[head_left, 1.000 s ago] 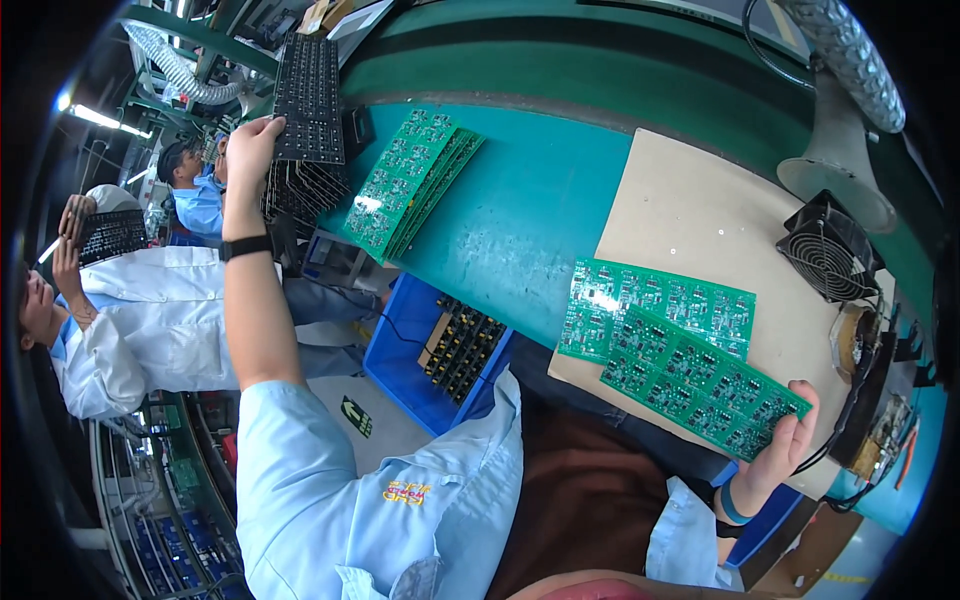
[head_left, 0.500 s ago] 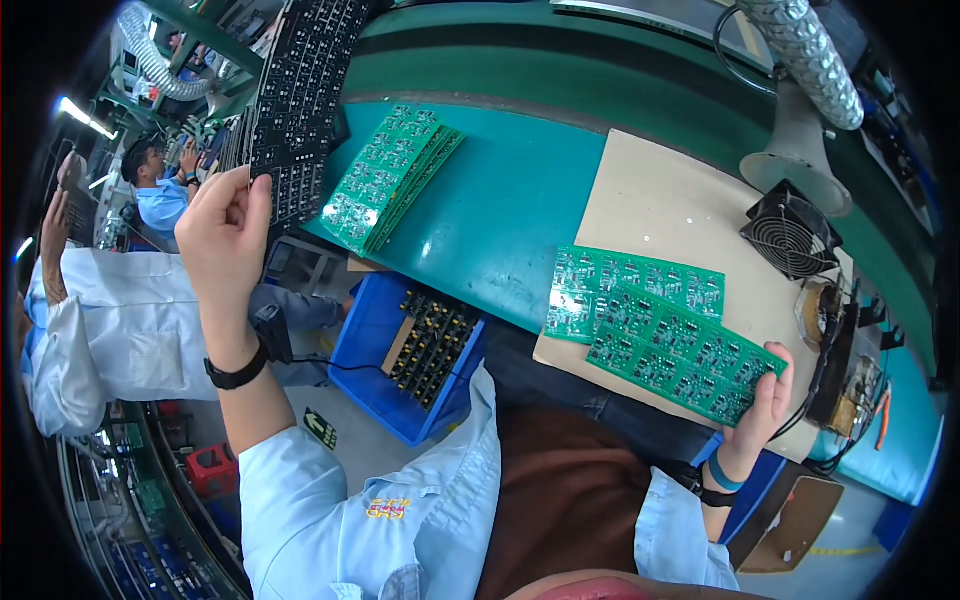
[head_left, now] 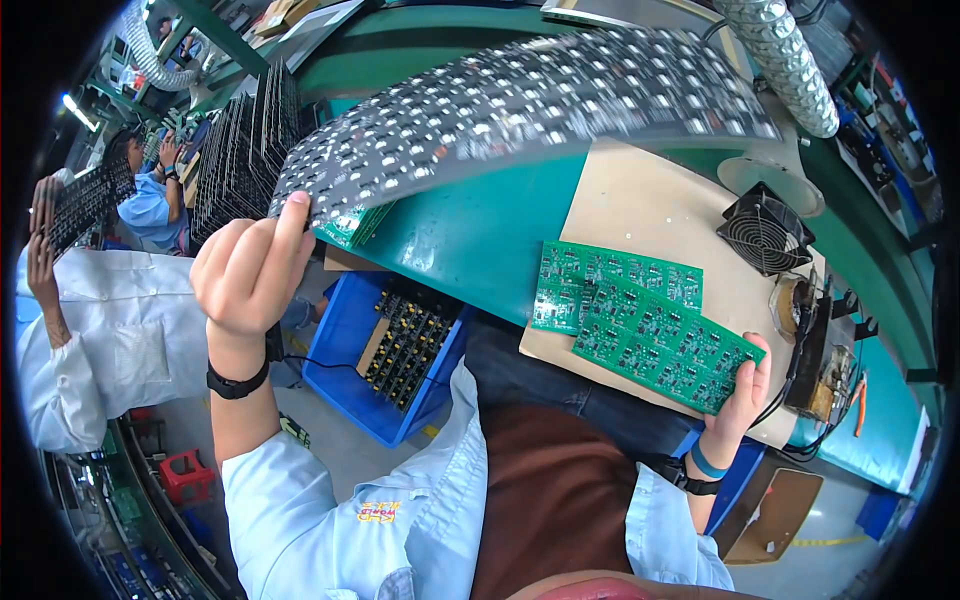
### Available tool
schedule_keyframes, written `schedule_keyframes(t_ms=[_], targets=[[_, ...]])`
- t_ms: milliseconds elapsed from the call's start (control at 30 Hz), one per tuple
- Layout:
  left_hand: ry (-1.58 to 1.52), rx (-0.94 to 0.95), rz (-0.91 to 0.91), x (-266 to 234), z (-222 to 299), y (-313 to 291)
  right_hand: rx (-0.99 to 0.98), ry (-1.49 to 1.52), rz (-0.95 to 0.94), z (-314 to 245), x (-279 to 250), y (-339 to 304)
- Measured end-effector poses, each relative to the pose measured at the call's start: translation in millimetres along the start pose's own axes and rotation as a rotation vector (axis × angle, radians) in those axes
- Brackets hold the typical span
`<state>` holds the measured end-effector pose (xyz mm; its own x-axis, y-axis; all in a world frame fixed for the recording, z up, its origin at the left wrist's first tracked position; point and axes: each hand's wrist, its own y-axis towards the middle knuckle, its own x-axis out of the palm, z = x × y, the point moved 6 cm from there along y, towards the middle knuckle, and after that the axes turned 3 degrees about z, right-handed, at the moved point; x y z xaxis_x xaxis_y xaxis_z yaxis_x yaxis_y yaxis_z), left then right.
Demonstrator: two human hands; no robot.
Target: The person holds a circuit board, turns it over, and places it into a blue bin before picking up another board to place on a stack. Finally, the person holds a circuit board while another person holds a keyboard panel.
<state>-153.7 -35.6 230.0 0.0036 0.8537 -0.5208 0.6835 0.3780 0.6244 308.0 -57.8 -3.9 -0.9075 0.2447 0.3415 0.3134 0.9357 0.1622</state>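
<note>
My left hand (head_left: 245, 272) pinches the near-left end of a large black circuit board panel (head_left: 480, 125). Tilted and blurred by motion, the panel reaches far to the right over the bench, its face dotted with rows of small parts. At the right, my right hand (head_left: 738, 400) grips the right end of a green circuit board (head_left: 650, 345). This one overlaps another green circuit board (head_left: 560, 285) above the cardboard sheet (head_left: 600, 210); whether they touch I cannot tell. The black panel mostly hides a stack of green circuit boards (head_left: 345, 230) behind my left hand.
A blue bin (head_left: 325, 345) holding boards with yellow parts stands below the bench edge. Black panels (head_left: 235, 155) stand upright in a row at the left. A black fan (head_left: 765, 238) and an exhaust hose (head_left: 785, 65) are at the right. A person in a white coat (head_left: 140, 335) holds a dark panel.
My left hand has swung the black panel from upright at the left to stretched across the bench toward the right. My right hand still holds the green circuit board.
</note>
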Motion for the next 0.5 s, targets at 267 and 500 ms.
schedule_keyframes(t_ms=[267, 500], targets=[[-0.096, 0.059, 0.021, -2, 13, 8, -0.041, -0.056, 0.088, -5, 8, 2], [-0.118, 0.109, 0.026, -4, 16, 6, -0.029, -0.026, -0.007, -1, -1, 1]])
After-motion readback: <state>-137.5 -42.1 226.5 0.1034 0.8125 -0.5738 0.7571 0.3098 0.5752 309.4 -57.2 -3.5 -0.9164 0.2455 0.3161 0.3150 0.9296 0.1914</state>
